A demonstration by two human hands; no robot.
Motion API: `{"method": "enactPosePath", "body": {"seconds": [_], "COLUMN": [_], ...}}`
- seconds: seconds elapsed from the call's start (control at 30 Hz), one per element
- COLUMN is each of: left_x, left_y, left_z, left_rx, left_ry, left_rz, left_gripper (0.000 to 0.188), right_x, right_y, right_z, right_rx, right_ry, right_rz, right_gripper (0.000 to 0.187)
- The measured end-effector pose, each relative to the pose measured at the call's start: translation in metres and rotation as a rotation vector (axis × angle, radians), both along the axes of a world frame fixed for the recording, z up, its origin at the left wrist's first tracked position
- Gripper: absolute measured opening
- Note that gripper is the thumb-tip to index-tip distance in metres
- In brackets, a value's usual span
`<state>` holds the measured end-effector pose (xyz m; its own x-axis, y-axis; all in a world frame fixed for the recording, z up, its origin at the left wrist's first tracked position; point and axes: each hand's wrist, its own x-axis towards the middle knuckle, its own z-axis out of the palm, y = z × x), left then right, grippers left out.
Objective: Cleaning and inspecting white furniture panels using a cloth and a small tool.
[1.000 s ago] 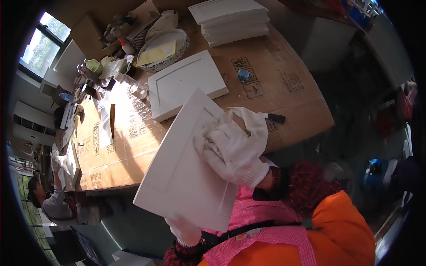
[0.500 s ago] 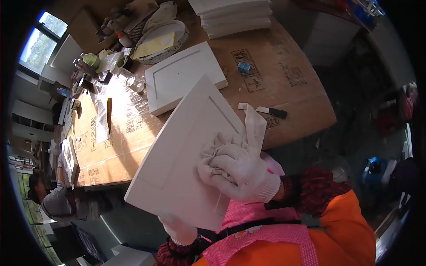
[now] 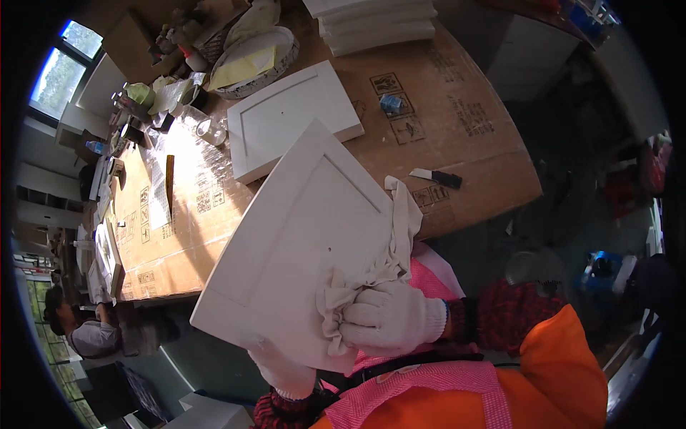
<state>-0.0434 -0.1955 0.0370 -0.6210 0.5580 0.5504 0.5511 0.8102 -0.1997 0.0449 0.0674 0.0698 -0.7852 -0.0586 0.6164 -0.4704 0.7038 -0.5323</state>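
A white cabinet door panel [image 3: 286, 236] with a recessed frame tilts in front of me over the table's near edge. My left hand [image 3: 284, 372], in a white knit glove, supports its lower edge; the fingers are partly hidden behind it. Bunched under my right hand [image 3: 389, 318], also gloved, is a whitish cloth [image 3: 404, 214], pressed against the panel's lower right part. The cloth's loose end trails up along the panel's right edge. A small dark dot shows on the panel's face. Behind it, a similar white panel [image 3: 293, 107] lies on the table.
Brown printed cardboard covers the table [image 3: 493, 164]. On it are a stack of white panels [image 3: 379, 28], a black-handled scraper [image 3: 437, 177], a blue crumpled item [image 3: 391, 104], a round tray [image 3: 289, 53] and cluttered containers. Another person [image 3: 89, 329] works at the far left.
My right hand has slid down the panel with the cloth, uncovering the small dark dot. The panel has shifted slightly left. The other person at the left has moved lower.
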Motion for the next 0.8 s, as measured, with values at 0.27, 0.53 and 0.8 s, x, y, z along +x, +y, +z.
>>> {"method": "enactPosePath", "body": {"seconds": [0.27, 0.53, 0.8], "left_x": [-0.013, -0.008, -0.006], "left_y": [0.031, 0.025, 0.013], "left_z": [0.032, 0.024, 0.006], "left_rx": [0.263, 0.923, 0.136], "left_ry": [-0.339, -0.586, -0.070], "left_rz": [-0.161, -0.050, -0.066], "left_gripper": [0.079, 0.060, 0.061], "right_x": [-0.046, -0.039, -0.068], "right_y": [0.080, -0.001, -0.013], "right_z": [-0.040, 0.021, 0.043], "right_rx": [0.196, -0.188, -0.176], "right_ry": [-0.138, -0.092, -0.089], "right_rz": [-0.510, 0.042, -0.009], "right_gripper": [0.016, 0.013, 0.012]}}
